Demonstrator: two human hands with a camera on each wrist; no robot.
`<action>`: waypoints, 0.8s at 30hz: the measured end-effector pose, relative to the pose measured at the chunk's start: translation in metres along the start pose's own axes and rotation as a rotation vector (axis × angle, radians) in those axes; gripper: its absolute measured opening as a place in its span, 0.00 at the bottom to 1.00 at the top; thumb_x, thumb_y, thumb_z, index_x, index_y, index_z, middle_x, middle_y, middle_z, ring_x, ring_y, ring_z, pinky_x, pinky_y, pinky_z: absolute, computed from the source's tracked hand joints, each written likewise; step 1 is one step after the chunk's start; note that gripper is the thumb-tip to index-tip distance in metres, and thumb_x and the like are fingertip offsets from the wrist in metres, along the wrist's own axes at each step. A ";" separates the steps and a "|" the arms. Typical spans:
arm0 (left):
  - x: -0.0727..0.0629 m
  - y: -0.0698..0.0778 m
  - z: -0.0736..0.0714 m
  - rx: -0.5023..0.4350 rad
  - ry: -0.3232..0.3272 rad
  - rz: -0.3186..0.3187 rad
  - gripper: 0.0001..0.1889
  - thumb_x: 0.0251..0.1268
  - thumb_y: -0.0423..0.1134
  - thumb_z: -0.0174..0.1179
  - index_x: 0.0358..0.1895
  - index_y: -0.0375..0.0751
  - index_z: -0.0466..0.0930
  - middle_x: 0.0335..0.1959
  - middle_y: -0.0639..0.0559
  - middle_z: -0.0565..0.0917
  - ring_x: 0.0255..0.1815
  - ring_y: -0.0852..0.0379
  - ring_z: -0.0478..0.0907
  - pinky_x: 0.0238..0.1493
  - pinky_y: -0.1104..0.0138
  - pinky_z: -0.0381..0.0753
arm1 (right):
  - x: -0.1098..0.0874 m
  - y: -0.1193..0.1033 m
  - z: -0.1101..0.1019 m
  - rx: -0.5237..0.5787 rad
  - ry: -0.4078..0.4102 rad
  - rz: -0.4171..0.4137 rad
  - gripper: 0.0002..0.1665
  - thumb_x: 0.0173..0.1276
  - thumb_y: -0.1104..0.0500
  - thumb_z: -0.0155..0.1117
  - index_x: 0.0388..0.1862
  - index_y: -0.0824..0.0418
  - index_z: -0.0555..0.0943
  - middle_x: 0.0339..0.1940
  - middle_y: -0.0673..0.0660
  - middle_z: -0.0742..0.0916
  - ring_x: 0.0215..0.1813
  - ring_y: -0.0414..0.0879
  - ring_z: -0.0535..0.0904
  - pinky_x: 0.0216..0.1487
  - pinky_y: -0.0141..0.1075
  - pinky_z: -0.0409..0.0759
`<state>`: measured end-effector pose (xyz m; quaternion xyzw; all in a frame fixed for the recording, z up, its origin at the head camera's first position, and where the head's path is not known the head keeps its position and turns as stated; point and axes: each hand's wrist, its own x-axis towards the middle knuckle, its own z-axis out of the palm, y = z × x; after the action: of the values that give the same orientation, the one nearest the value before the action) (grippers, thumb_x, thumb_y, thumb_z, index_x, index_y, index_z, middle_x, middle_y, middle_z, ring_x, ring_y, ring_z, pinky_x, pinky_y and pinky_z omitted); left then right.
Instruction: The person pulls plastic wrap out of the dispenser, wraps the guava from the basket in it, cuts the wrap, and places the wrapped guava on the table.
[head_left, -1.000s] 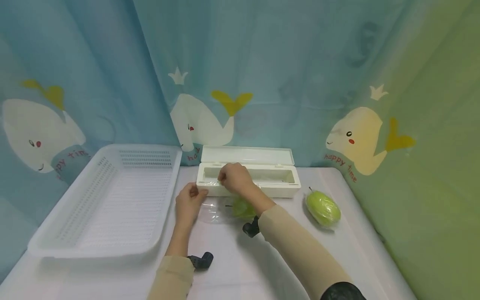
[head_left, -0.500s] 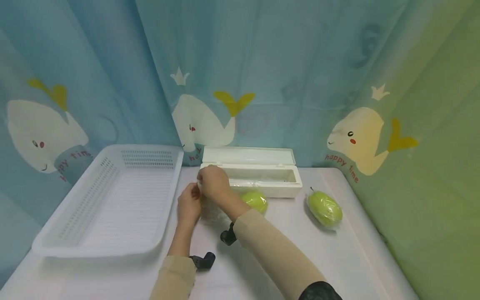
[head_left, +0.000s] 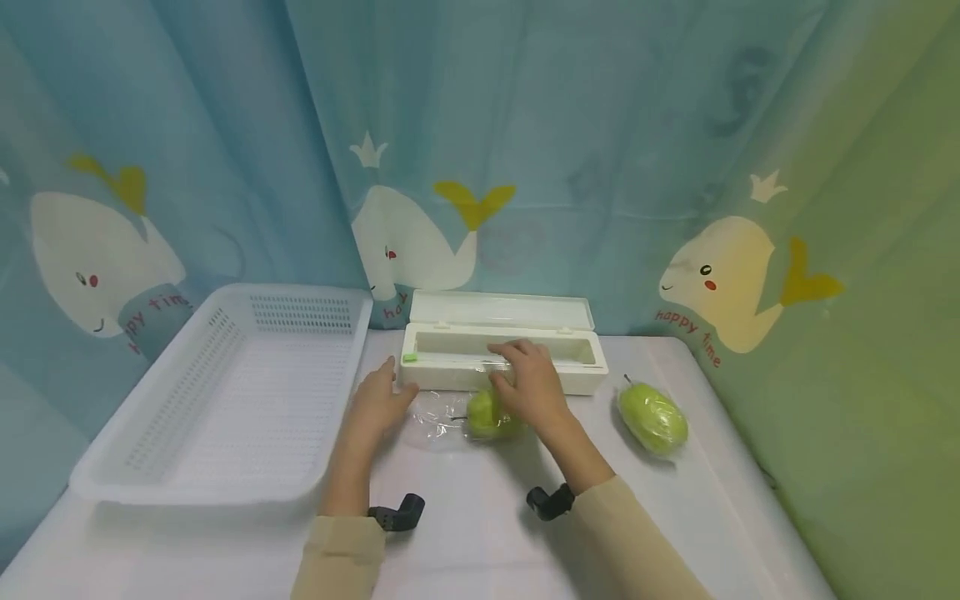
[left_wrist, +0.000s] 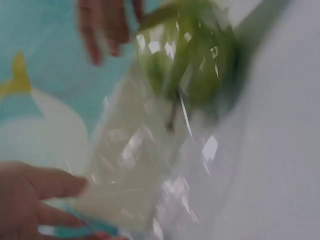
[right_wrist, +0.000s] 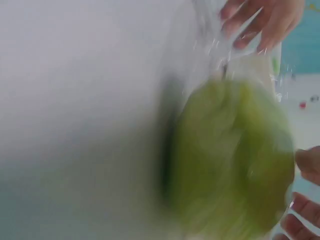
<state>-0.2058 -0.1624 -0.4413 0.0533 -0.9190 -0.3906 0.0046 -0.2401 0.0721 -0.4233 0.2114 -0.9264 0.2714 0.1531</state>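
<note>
A green pear [head_left: 486,415] lies stem to the left on the table under a loose sheet of clear cling film [head_left: 435,421]. Behind it stands a white cling film dispenser box [head_left: 450,381], its lid [head_left: 502,312] raised and a small green slider [head_left: 409,357] at the left of its front edge. My left hand [head_left: 377,405], thumb and fingers spread, is beside the film's left end near the box corner. Fingers apart, my right hand [head_left: 534,387] reaches over the pear's right side and overlaps the box front. In the right wrist view its fingertips [right_wrist: 306,212] are right at the wrapped pear.
To the left stands a large white plastic basket [head_left: 330,433] with slotted walls. Another green pear [head_left: 652,418], wrapped in film, lies to the right on the white table [head_left: 465,533]. A blue-green curtain [head_left: 570,150] with whale prints hangs behind.
My right hand first moved left along the box front to the left hand, then came back right to the pear. The left hand's fingers have spread. The green slider now shows at the left end.
</note>
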 end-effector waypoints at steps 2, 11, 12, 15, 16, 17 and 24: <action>-0.008 0.012 -0.003 0.071 -0.052 -0.024 0.44 0.70 0.47 0.59 0.76 0.24 0.48 0.68 0.23 0.68 0.69 0.27 0.66 0.67 0.38 0.67 | -0.008 0.010 -0.005 -0.027 -0.023 0.019 0.22 0.66 0.57 0.68 0.59 0.57 0.83 0.52 0.58 0.85 0.54 0.57 0.76 0.55 0.49 0.77; -0.044 0.055 -0.020 0.170 -0.104 0.038 0.60 0.53 0.56 0.74 0.81 0.41 0.42 0.75 0.31 0.60 0.73 0.28 0.59 0.66 0.36 0.67 | -0.029 0.020 -0.005 0.118 -0.022 -0.012 0.17 0.61 0.62 0.67 0.51 0.60 0.87 0.30 0.50 0.84 0.39 0.47 0.76 0.42 0.41 0.75; -0.045 0.058 -0.017 0.191 -0.083 0.100 0.59 0.52 0.56 0.75 0.81 0.42 0.45 0.75 0.33 0.61 0.73 0.30 0.60 0.65 0.37 0.67 | -0.031 0.020 -0.005 0.130 -0.016 -0.007 0.15 0.61 0.62 0.67 0.47 0.59 0.89 0.29 0.49 0.83 0.38 0.46 0.75 0.41 0.40 0.75; -0.044 0.068 0.001 0.259 0.007 0.333 0.55 0.49 0.57 0.76 0.79 0.45 0.55 0.73 0.37 0.67 0.71 0.35 0.65 0.66 0.41 0.69 | -0.039 0.021 -0.005 0.158 0.020 -0.023 0.06 0.62 0.62 0.70 0.37 0.57 0.91 0.31 0.49 0.81 0.38 0.45 0.72 0.38 0.39 0.72; -0.042 0.070 0.009 0.283 0.036 0.409 0.54 0.48 0.58 0.76 0.78 0.45 0.58 0.71 0.39 0.70 0.70 0.37 0.67 0.66 0.42 0.69 | -0.041 0.021 -0.005 0.163 0.038 -0.043 0.04 0.62 0.62 0.71 0.35 0.56 0.91 0.32 0.50 0.81 0.39 0.46 0.73 0.39 0.40 0.72; -0.041 0.072 0.018 0.309 0.060 0.478 0.53 0.47 0.60 0.75 0.77 0.45 0.60 0.70 0.41 0.72 0.70 0.39 0.69 0.67 0.44 0.69 | -0.042 0.022 -0.005 0.169 0.053 -0.064 0.03 0.62 0.62 0.72 0.34 0.56 0.91 0.34 0.52 0.81 0.40 0.48 0.73 0.41 0.41 0.73; -0.037 0.071 0.054 0.382 -0.003 0.540 0.52 0.45 0.59 0.76 0.76 0.47 0.63 0.64 0.46 0.78 0.64 0.45 0.75 0.64 0.51 0.74 | -0.052 0.029 -0.010 0.210 0.089 -0.112 0.16 0.63 0.56 0.74 0.50 0.56 0.87 0.48 0.54 0.88 0.54 0.52 0.81 0.53 0.49 0.80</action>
<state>-0.1788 -0.0710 -0.4260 -0.1927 -0.9566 -0.1961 0.0965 -0.2077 0.1161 -0.4487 0.2653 -0.8720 0.3669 0.1859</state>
